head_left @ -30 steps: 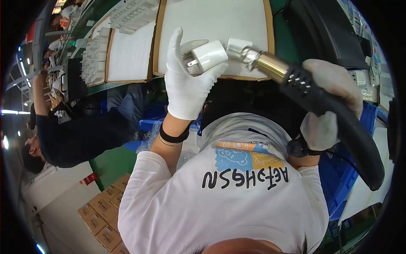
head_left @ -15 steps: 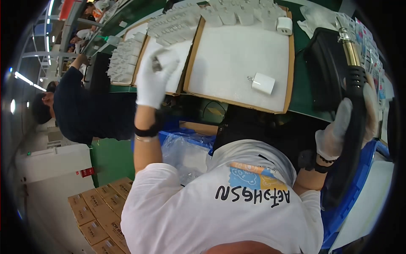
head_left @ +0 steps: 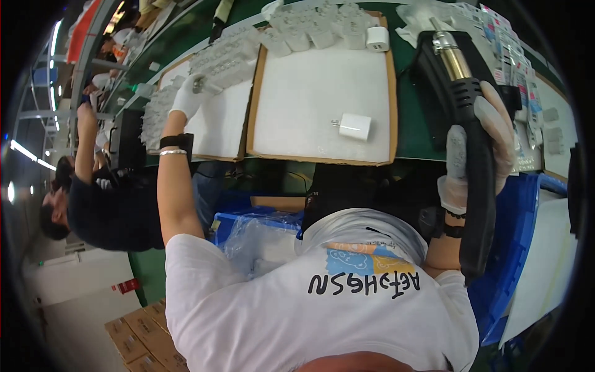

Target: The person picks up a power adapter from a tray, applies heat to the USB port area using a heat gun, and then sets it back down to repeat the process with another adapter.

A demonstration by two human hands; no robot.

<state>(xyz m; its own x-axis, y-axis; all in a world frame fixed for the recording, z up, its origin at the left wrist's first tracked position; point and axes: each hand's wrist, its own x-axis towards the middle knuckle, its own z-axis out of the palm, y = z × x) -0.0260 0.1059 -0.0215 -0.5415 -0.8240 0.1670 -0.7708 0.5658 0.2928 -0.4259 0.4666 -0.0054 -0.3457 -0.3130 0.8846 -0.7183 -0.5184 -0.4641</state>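
Note:
My right hand (head_left: pixel 496 127), in a white glove, is wrapped around the black handle of a hot-air gun (head_left: pixel 474 118). Its brass-and-steel nozzle points up and away to the left. My left hand (head_left: pixel 186 99), also gloved, is at a row of clear-wrapped white pieces (head_left: pixel 232 71) on the left board. Its fingers are curled together, and what they hold, if anything, I cannot make out. A white plug charger (head_left: pixel 355 126) lies on the middle tray (head_left: pixel 304 105), prongs to the left. Another white charger (head_left: pixel 377 38) stands at that tray's far right corner.
Several film-covered white pieces (head_left: pixel 310 34) line the tray's far edge. A black case (head_left: pixel 427 80) lies beside the hot-air gun, with packaged items (head_left: pixel 520 68) farther right. Blue bins (head_left: pixel 511 248) stand below the table. Another person (head_left: pixel 118 208) sits at the left.
My left hand has moved left and slightly up to the wrapped row. The hot-air gun's nozzle has tilted further left in my right hand. The whole view has shifted a little.

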